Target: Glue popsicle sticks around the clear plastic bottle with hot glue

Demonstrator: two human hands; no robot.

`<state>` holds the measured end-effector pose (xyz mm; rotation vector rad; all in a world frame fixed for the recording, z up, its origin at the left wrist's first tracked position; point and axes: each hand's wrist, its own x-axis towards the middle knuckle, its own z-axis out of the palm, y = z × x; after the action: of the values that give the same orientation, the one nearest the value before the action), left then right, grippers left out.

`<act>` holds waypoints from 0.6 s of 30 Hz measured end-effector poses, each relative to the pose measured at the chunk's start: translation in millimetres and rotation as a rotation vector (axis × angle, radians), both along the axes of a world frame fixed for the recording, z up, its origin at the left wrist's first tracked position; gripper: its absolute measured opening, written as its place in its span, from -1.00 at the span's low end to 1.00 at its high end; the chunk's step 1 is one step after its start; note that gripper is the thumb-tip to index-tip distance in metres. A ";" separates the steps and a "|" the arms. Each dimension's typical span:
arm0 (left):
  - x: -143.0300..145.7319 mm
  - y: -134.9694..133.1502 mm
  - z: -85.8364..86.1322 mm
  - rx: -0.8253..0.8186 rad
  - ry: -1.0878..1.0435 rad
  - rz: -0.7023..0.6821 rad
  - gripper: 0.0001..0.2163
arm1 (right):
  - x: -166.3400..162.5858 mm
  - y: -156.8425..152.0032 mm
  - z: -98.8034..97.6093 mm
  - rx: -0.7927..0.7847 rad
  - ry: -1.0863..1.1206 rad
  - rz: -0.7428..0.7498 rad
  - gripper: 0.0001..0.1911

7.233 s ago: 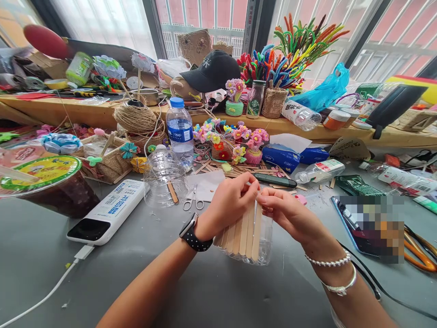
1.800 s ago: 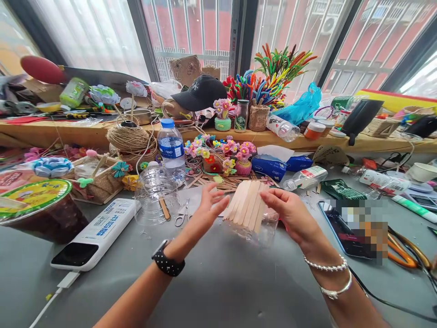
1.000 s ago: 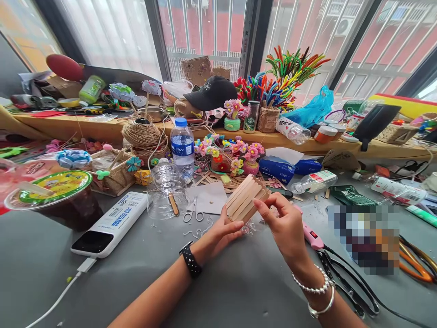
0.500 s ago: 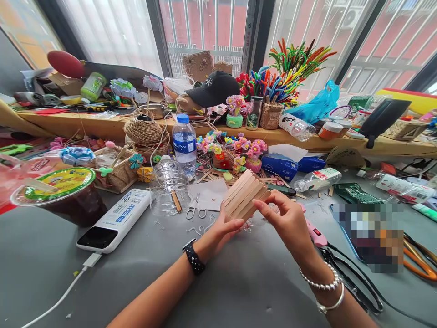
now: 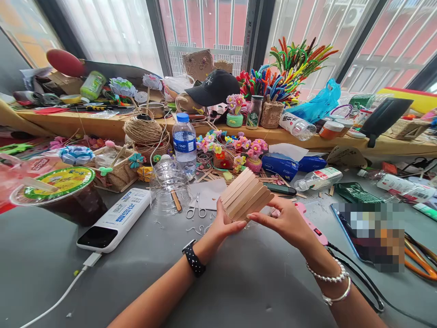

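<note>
As I watch remotely, the left hand grips the stick panel over the table, the right hand pinching its edge; front looks filled, back hidden, loose sticks beyond.

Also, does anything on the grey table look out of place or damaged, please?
Yes: thin white stringy scraps lie loose beside the small silver scissors, like litter. The clear ribbed plastic bottle piece left of them appears cut short, its base seemingly missing.
</note>
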<state>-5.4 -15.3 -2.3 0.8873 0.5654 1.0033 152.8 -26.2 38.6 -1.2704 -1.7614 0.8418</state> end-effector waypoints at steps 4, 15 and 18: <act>1.9 -3.2 1.5 0.045 -0.018 0.040 -0.09 | -0.7 -0.8 -0.3 -0.024 -0.016 -0.001 -0.80; 1.3 -2.1 -3.3 0.011 -0.077 -0.005 -0.11 | -2.1 -1.3 -2.2 -0.026 0.008 -0.035 -0.77; 0.1 -3.9 -2.0 -0.008 -0.080 -0.038 -0.18 | -1.9 -2.0 -1.8 -0.018 0.022 -0.050 -0.76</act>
<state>-5.4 -19.2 -4.3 0.8438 0.4830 0.9968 150.9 -28.2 36.8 -1.3074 -1.7013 0.8420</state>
